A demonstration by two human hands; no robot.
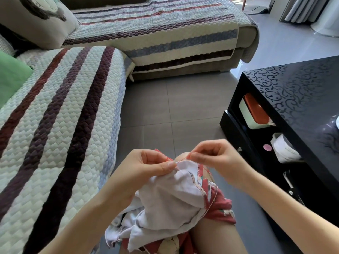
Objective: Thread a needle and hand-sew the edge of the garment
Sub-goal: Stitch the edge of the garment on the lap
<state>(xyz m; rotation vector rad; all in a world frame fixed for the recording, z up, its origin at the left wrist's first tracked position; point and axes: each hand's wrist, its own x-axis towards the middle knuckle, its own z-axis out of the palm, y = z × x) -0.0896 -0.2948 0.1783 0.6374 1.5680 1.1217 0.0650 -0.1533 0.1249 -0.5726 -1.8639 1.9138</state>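
On the person's lap lies a crumpled white garment with red-stitched hem, its edge pinched by the left hand, the right hand pinching red thread; beyond, quilted striped sofa cover; no legible writing.

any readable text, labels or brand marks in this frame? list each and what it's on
None readable.
White tub on the black table's lower shelf: faint marks, too blurred to read.
Garment: printed pattern only, no letters.
Cushion: a picture, no text.
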